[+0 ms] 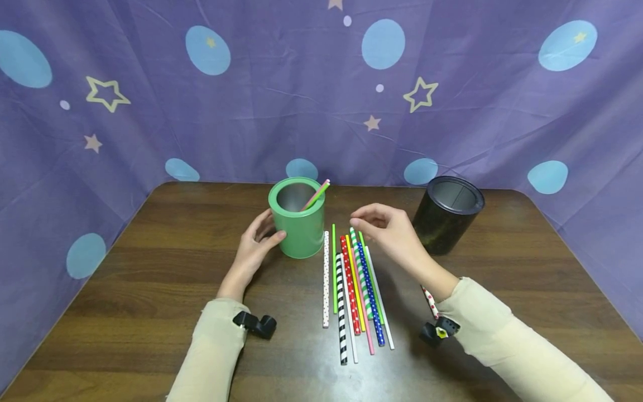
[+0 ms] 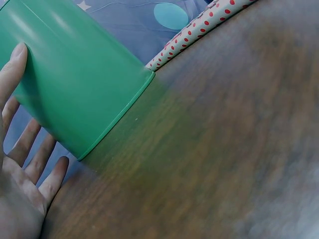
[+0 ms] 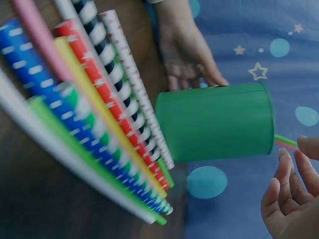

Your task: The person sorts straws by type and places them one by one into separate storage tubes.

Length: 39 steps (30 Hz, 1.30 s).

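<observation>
A green can (image 1: 303,237) stands upright with a pink straw and a green straw (image 1: 317,195) leaning out of its rim. My left hand (image 1: 253,245) holds the can's left side, thumb on the front and fingers round behind. Right of it lies a row of paper straws, among them a black-striped straw (image 1: 341,312), a red straw (image 1: 351,290), a blue straw (image 1: 372,296) and a green-striped straw (image 1: 360,273). Above their far ends hovers my right hand (image 1: 389,229), fingers loosely bent; nothing shows between them in the right wrist view.
A black can (image 1: 447,215) stands tilted in view at the back right, beside my right hand. One red-dotted straw (image 1: 430,302) lies partly hidden under the right forearm. A purple curtain (image 1: 321,111) hangs behind the brown table (image 1: 150,268).
</observation>
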Tool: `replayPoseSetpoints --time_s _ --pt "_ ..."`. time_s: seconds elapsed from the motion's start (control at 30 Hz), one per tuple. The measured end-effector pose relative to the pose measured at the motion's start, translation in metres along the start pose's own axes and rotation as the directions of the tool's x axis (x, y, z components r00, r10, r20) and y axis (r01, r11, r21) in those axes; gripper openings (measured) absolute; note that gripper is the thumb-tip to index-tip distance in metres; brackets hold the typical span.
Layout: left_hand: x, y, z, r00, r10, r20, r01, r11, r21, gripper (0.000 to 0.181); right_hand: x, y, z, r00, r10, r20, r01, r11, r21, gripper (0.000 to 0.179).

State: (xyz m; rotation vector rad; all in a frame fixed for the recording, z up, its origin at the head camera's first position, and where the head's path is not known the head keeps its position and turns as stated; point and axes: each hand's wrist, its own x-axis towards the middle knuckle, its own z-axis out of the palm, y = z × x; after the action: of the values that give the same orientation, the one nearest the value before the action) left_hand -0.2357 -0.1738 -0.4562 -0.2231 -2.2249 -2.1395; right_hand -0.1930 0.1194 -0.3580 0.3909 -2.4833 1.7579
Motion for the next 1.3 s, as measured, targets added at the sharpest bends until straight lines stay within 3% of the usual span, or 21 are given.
replayPoseSetpoints --time_s 0.47,0.73,1.3 --pt "0.0 0.0 0.0 1.0 0.007 -0.003 -0.007 1.0 -0.012 0.065 -0.024 0.047 -0.014 0.994 0.085 0.075 -0.073 0.986 -0.149 0.014" --pt "0.0 0.0 0.001 1.0 -0.001 -0.002 0.001 1.0 -0.013 0.065 -0.038 0.064 -0.018 0.98 0.169 0.103 -0.139 0.959 -0.248 0.011" --pt "-0.001 0.001 0.001 1.0 0.001 -0.006 -0.001 1.0 -0.01 0.065 -0.045 0.082 -0.019 0.973 0.139 0.186 -0.068 0.937 -0.344 0.011"
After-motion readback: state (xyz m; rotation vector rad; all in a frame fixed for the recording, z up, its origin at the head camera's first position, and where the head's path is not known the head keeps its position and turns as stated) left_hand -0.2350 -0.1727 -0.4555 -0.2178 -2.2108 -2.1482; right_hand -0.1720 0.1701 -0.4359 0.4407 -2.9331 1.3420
